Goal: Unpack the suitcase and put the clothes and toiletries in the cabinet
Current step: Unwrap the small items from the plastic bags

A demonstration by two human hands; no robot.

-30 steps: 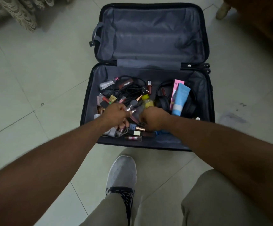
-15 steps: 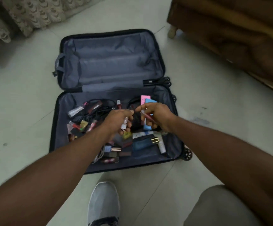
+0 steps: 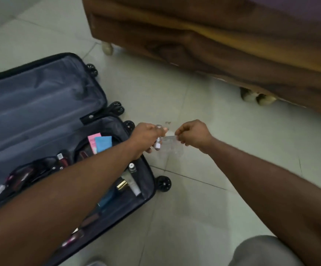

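Observation:
The open black suitcase [image 3: 40, 104] lies on the floor at the left, its near half full of toiletries: a pink box [image 3: 93, 140], a blue tube [image 3: 103, 144], a white tube [image 3: 133, 184], cables and lipsticks. My left hand [image 3: 148, 136] grips several small cosmetic items [image 3: 158, 144] just past the suitcase's right edge. My right hand [image 3: 193, 135] pinches the top edge of a clear plastic pouch [image 3: 172, 147] that hangs between both hands above the floor tiles.
A brown wooden bed frame [image 3: 213, 50] on round feet runs across the top right. A pair of shoes [image 3: 257, 96] sits under it. Pale floor tiles [image 3: 194, 198] spread to the right of the suitcase. My knee [image 3: 261, 252] shows at the bottom.
Both hands have lifted out of the suitcase and moved right, over the floor. The view has swung right toward the bed. A clear pouch now hangs from my right hand.

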